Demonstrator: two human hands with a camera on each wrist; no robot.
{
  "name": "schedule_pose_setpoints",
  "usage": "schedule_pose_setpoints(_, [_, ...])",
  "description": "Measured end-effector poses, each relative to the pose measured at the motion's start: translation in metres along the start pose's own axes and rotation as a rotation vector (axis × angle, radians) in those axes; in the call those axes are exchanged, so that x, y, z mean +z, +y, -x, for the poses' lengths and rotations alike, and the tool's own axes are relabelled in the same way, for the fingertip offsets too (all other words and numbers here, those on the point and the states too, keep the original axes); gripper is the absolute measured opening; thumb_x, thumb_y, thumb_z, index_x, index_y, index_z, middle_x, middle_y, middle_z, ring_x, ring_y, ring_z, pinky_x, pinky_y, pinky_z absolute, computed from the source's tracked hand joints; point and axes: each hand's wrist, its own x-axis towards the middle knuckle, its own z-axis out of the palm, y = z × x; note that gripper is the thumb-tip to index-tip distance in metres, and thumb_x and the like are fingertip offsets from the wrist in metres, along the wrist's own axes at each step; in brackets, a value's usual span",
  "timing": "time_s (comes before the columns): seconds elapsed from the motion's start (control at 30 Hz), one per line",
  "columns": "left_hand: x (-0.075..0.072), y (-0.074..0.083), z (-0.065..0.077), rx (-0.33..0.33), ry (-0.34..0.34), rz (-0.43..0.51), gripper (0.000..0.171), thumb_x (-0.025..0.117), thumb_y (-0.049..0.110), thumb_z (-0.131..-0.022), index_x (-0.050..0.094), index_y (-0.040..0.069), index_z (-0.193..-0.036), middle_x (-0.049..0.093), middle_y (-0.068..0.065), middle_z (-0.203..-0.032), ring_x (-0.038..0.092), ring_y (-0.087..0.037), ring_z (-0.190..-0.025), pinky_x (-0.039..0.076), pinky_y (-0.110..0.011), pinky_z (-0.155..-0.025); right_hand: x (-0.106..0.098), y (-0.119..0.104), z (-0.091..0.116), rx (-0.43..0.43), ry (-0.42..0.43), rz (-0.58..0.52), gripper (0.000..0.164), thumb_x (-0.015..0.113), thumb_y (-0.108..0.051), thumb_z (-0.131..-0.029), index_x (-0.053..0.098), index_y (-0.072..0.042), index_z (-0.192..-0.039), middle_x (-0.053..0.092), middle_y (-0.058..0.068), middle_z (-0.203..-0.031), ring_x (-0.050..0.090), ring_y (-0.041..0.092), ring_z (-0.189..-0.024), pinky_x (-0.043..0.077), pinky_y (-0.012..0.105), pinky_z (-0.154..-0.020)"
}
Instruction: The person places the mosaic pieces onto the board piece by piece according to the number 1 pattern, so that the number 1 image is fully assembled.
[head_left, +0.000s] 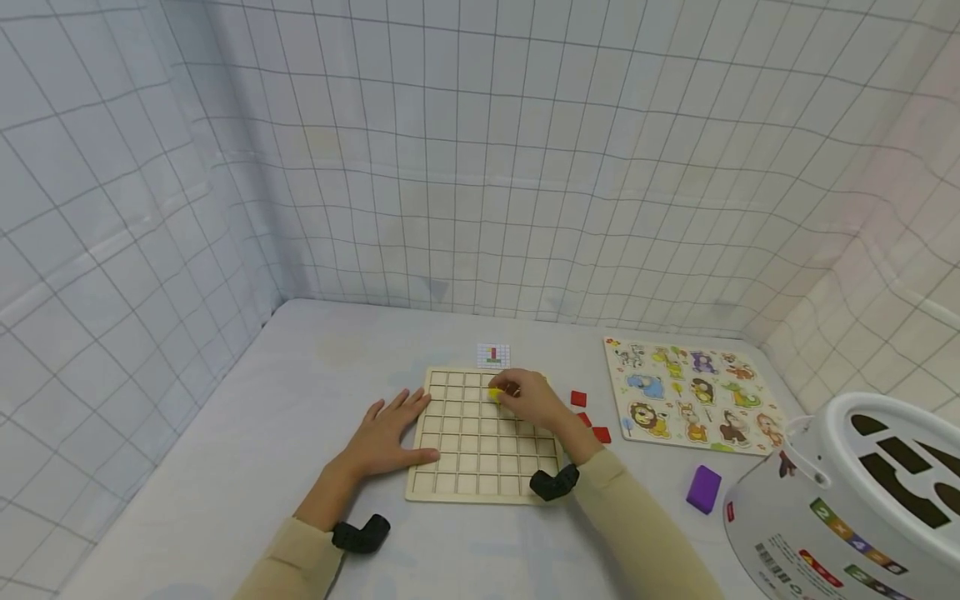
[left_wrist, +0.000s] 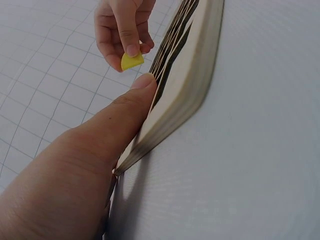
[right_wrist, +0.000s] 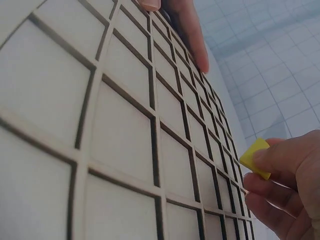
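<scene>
A wooden grid board (head_left: 468,483) with square recesses lies flat in front of me. My right hand (head_left: 531,400) pinches a small yellow tile (right_wrist: 255,158) between thumb and fingers, over the far part of the board. The same yellow tile (left_wrist: 132,61) shows in the left wrist view beyond the board's edge. My left hand (head_left: 386,437) rests at the board's left side with its fingers spread, the thumb (left_wrist: 120,110) lying over the rim. Just behind the board is a small gridded card (head_left: 492,356) printed with a red and green figure.
Several red tiles (head_left: 578,398) lie right of the board. Farther right are an animal puzzle board (head_left: 626,417), a purple block (head_left: 703,489) and a white lidded bucket (head_left: 780,517). Grid-patterned cloth walls (head_left: 450,208) enclose the table.
</scene>
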Motion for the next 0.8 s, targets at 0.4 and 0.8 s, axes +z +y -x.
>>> schedule_pose_setpoints(0.4, [-0.002, 0.001, 0.001, 0.005, 0.003, 0.003, 0.098, 0.065, 0.066, -0.079, 0.035, 0.007, -0.152, 0.030, -0.009, -0.157, 0.021, -0.034, -0.145, 0.010, -0.060, -0.112, 0.010, -0.006, -0.014, 0.001, -0.011, -0.012, 0.014, 0.062, -0.003, -0.094, 0.068, -0.003, -0.107, 0.066, 0.006, -0.100, 0.061, 0.020, -0.089, 0.051, 0.032, -0.079])
schedule_pose_setpoints(0.8, [-0.002, 0.002, 0.002, 0.008, 0.006, 0.004, 0.098, 0.065, 0.065, -0.080, 0.035, 0.007, -0.152, 0.031, -0.010, -0.157, 0.021, -0.034, -0.145, 0.011, -0.060, -0.112, 0.023, -0.008, -0.023, 0.006, -0.032, 0.061, 0.015, 0.060, -0.005, -0.097, 0.071, -0.006, -0.106, 0.068, 0.007, -0.105, 0.062, 0.018, -0.091, 0.051, 0.032, -0.079])
